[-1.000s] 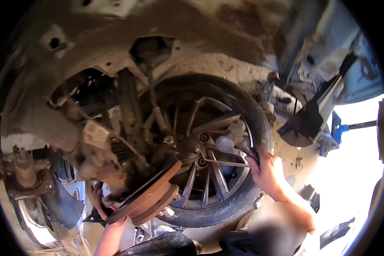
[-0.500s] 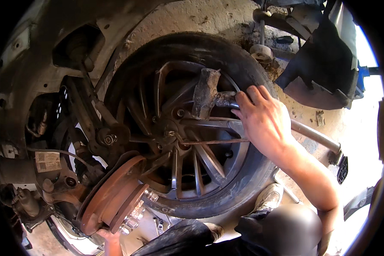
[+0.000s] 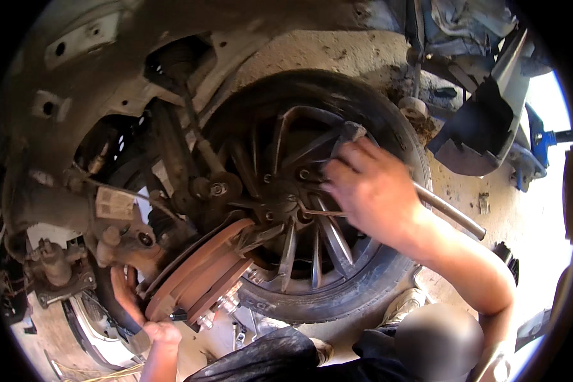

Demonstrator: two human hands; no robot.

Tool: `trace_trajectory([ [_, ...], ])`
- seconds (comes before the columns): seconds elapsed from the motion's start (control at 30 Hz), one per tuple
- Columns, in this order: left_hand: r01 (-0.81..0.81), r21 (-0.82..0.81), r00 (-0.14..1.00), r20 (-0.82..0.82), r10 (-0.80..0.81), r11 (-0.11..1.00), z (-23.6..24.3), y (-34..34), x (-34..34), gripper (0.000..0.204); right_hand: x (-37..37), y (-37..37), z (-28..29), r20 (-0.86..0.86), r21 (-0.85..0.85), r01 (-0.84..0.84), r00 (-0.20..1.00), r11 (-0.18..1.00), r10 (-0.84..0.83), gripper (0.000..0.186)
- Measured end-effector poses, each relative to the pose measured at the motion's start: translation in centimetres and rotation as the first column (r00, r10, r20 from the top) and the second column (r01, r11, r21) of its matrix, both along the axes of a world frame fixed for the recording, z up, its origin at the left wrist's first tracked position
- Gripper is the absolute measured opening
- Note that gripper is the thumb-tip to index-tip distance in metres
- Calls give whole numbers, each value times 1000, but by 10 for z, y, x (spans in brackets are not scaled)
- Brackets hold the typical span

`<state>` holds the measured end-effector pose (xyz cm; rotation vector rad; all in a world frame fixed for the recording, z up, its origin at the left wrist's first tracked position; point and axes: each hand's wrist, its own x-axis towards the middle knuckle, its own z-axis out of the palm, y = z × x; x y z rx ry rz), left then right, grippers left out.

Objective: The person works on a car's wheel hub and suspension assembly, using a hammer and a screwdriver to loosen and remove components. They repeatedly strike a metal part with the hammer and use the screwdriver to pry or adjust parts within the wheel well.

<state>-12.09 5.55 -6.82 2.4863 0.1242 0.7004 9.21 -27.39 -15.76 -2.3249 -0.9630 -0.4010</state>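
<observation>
A hammer with a blocky, worn metal head [image 3: 351, 132] and a pale long handle [image 3: 452, 210] is in my right hand [image 3: 372, 191]. The hand is closed close below the head, partly covering it, and smeared by motion. Beneath it lies a dark spoked car wheel [image 3: 337, 309] with its tyre. My left hand [image 3: 156, 328] is at the lower edge of a rusty brake disc [image 3: 197, 274]. Its fingers reach up behind the disc, partly hidden. Shiny wheel nuts or studs [image 3: 226, 302] stick out from the hub face beside it.
Dark suspension arms [image 3: 216, 188] and the car's underbody [image 3: 108, 70] fill the left and top. A torn black plastic liner [image 3: 471, 140] hangs at the right near a blue metal stand [image 3: 535, 146]. My shoe [image 3: 404, 305] is beside the tyre.
The view has shifted, so the car parts sit further right and lower. My right hand now covers more of the hammer head. My left fingers have moved up behind the disc.
</observation>
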Motion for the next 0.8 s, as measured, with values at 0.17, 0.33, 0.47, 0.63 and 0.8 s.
trace_trajectory([
  [0.17, 44, -12, 998, 38, -43, 999, -5, 1, 0, 101, 5, 63, 39, 14, 60, -263, 965, 963, 262, 23],
  [0.33, 59, -2, 997, 47, -59, 998, -3, 1, 4, 98, 21, 92, 61, -38, -96, -448, 894, 889, 446, 44],
  [0.47, 67, -25, 995, 73, -65, 997, -4, 8, -6, 101, 25, 106, 64, -39, -226, -457, 887, 860, 461, 41],
  [0.63, 78, -43, 989, 128, -72, 996, -12, 8, -3, 98, 16, 115, 63, -62, -221, -287, 958, 932, 281, 32],
  [0.8, 81, -37, 989, 126, -76, 996, -7, 6, -1, 98, 11, 122, 63, -96, -216, -222, 974, 951, 205, 35],
])
